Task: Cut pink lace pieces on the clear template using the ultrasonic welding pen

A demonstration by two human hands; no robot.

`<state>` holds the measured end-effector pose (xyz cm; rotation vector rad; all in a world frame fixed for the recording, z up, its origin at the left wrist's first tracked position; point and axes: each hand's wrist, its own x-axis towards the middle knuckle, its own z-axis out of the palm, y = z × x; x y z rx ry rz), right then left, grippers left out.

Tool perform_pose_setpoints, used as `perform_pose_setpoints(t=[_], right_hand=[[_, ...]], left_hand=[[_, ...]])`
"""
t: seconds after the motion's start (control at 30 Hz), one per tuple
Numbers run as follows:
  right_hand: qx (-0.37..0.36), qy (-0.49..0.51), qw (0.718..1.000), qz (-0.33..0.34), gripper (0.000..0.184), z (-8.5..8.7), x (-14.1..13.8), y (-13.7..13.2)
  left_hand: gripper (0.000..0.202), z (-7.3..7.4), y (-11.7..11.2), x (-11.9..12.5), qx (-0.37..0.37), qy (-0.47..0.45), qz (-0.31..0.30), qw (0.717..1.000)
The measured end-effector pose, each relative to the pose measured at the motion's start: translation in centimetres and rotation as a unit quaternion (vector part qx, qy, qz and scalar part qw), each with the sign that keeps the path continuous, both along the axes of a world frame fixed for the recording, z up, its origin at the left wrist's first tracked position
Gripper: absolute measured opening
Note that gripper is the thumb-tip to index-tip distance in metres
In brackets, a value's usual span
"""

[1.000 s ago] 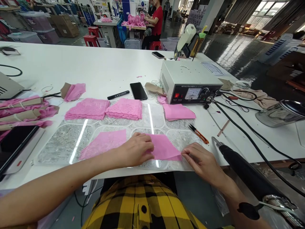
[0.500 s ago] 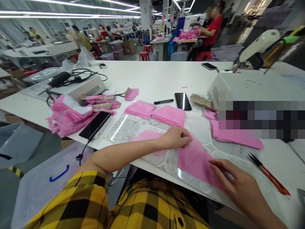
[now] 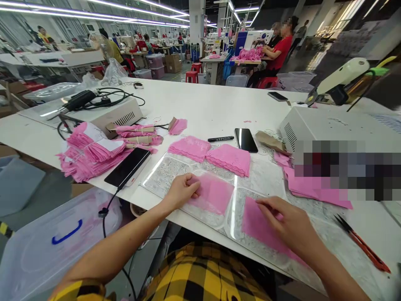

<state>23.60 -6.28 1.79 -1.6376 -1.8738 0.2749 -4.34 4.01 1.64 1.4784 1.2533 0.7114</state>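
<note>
My left hand [image 3: 183, 191] is closed, thumb and fingers pinched at the left edge of a thin pink fabric piece [image 3: 214, 194]. That piece lies nearly flat on a clear plastic sheet [image 3: 156, 177]. To the right, my right hand [image 3: 283, 219] bends over a second pink fabric piece [image 3: 255, 221], its thumb and forefinger drawn together at the top edge. Part of this second piece is hidden under the hand. Just beyond both hands, two neat stacks of pink fabric, a left stack [image 3: 189, 147] and a right stack [image 3: 228, 159], sit side by side.
Tweezers with orange handles [image 3: 365, 246] lie at right, near a flat pink pile [image 3: 316, 188]. A marker [image 3: 221, 139] and a phone [image 3: 246, 140] are behind the stacks. At left are another phone [image 3: 128, 167], tied pink bundles [image 3: 90, 148] and a soldering-type tool [image 3: 79, 100].
My left hand has moved left, from beside the right hand's fabric to the left piece, where a pink layer now lies. My right hand has shifted slightly left and stays at its fabric.
</note>
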Motion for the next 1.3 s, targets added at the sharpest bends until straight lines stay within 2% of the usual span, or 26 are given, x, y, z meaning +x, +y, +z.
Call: perform_pose_setpoints(t=[0.13, 0.23, 0.43, 0.6, 0.77, 1.0, 1.13, 1.2, 1.3], right_hand=[[-0.129, -0.04, 0.99, -0.043, 0.018, 0.6, -3.2, 4.7], [-0.165, -0.057, 0.983, -0.053, 0.014, 0.2, -4.4, 6.9], [-0.207, -0.066, 0.976, -0.028, 0.015, 0.3, -4.5, 7.6], [-0.233, -0.071, 0.97, -0.001, 0.017, 1.5, -5.3, 8.3], [-0.237, -0.096, 0.967, 0.016, 0.016, 1.8, -7.0, 9.4], [-0.213, -0.115, 0.97, 0.008, 0.013, 1.7, -7.3, 8.2], [-0.168, -0.104, 0.979, 0.049, 0.015, 0.9, -6.9, 6.2], [-0.141, -0.099, 0.983, 0.058, 0.015, 0.5, -6.3, 5.2], [-0.09, -0.054, 0.994, 0.024, 0.014, 0.3, -4.2, 3.3]], left_hand=[[0.016, 0.2, -0.6, -0.6, 0.063, 0.034, -0.023, 0.997], [0.018, 0.1, -0.7, -1.3, 0.132, 0.079, -0.026, 0.988], [0.016, -0.6, -1.2, -2.7, 0.251, 0.14, -0.026, 0.957], [0.015, -1.5, -2.1, -3.9, 0.296, 0.199, -0.007, 0.934], [0.011, -2.1, -3.0, -4.8, 0.326, 0.254, 0.004, 0.911], [0.004, -2.7, -2.6, -5.3, 0.355, 0.28, 0.002, 0.892], [0.006, -2.8, -1.3, -5.0, 0.375, 0.282, -0.02, 0.883], [0.009, -2.8, -0.5, -4.9, 0.386, 0.283, -0.029, 0.877], [0.013, -2.5, 0.5, -4.9, 0.406, 0.277, -0.037, 0.87]])
